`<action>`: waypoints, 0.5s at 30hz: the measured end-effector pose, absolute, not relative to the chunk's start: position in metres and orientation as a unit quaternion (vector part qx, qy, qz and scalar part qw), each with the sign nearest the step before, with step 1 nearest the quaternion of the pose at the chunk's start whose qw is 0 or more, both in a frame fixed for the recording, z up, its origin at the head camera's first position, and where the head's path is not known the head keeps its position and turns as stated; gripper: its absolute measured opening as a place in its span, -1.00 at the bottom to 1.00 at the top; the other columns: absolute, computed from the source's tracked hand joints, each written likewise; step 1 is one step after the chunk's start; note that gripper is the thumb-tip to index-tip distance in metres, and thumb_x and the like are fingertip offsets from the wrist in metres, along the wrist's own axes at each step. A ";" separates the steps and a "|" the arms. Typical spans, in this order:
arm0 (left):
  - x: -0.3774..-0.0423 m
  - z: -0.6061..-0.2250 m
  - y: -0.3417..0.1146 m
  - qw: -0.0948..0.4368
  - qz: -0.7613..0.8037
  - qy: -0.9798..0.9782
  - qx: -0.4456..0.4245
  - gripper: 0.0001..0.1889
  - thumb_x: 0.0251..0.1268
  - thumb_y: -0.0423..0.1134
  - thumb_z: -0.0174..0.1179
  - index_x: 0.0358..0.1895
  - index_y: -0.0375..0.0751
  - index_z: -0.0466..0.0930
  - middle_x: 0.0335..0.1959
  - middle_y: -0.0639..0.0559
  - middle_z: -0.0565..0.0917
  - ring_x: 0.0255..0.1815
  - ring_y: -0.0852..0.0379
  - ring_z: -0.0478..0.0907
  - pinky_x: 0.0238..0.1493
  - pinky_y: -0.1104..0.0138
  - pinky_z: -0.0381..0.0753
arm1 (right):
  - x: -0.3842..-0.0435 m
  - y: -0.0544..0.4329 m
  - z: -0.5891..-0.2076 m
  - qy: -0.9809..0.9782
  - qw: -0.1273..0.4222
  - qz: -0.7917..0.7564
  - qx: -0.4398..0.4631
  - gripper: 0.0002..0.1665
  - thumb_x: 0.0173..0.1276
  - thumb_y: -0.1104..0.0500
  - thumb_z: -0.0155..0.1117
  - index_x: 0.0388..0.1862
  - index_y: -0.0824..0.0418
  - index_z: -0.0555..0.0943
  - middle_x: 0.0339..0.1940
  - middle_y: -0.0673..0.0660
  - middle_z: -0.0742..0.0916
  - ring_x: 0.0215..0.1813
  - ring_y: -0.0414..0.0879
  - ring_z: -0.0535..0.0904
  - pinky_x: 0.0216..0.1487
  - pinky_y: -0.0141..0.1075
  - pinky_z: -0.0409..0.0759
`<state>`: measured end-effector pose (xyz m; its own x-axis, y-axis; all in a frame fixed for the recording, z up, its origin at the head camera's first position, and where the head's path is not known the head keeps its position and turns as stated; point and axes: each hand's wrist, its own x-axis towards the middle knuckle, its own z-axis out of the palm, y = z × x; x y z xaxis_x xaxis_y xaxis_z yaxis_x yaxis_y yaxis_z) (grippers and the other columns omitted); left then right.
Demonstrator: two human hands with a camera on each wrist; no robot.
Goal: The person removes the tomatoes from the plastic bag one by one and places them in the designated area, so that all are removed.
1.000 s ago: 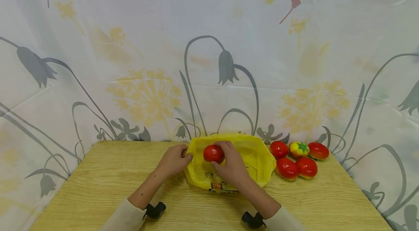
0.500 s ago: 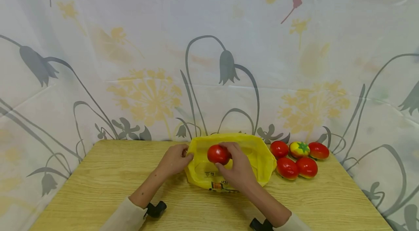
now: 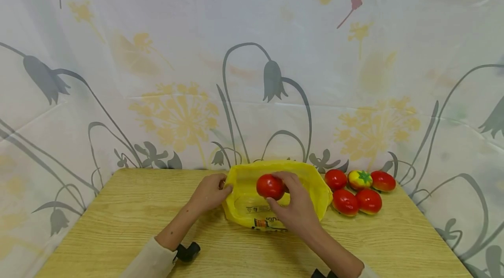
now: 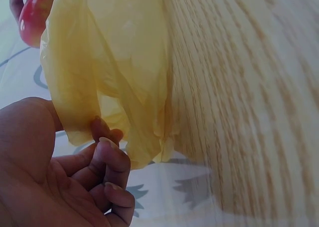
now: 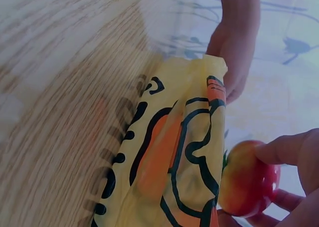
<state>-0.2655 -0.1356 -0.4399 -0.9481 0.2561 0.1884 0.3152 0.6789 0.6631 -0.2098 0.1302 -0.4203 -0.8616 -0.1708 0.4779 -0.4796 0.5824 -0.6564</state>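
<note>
A yellow plastic bag (image 3: 318, 181) stands wide-mouthed at the far middle of the table, with dark print on its front. My left hand (image 3: 208, 192) pinches the bag's left rim; in the left wrist view its thumb goes behind the yellow film (image 4: 119, 52). Over the bag's mouth, my right hand (image 3: 296, 208) holds a shiny red tomato (image 3: 270, 187) between thumb and fingers. The right wrist view shows the same tomato (image 5: 249, 179) with a yellowish end and a bit of green, beside the bag's printed wall (image 5: 169, 152).
Right of the bag lie several more red-and-yellow tomatoes, among them a front one (image 3: 369, 202) and one with its green star-shaped top (image 3: 360, 179) facing up. A flower-patterned cloth (image 3: 252, 72) hangs behind the wooden table (image 3: 157, 208).
My right hand has moved a little to the right over the bag, carrying the tomato. The left hand keeps its hold on the rim in the same place.
</note>
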 end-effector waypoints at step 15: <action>-0.264 -0.440 -0.135 0.037 -0.368 -0.916 -0.157 -0.63 0.53 -0.27 0.21 -0.51 -0.09 0.32 -0.68 0.12 0.18 -0.67 0.18 0.08 -0.51 0.33 0.19 | -0.200 0.157 -0.417 -0.861 0.227 0.410 0.200 -0.23 0.17 0.37 0.65 0.36 0.08 0.57 0.29 0.04 0.65 0.19 -0.05 0.65 0.15 -0.09 0.72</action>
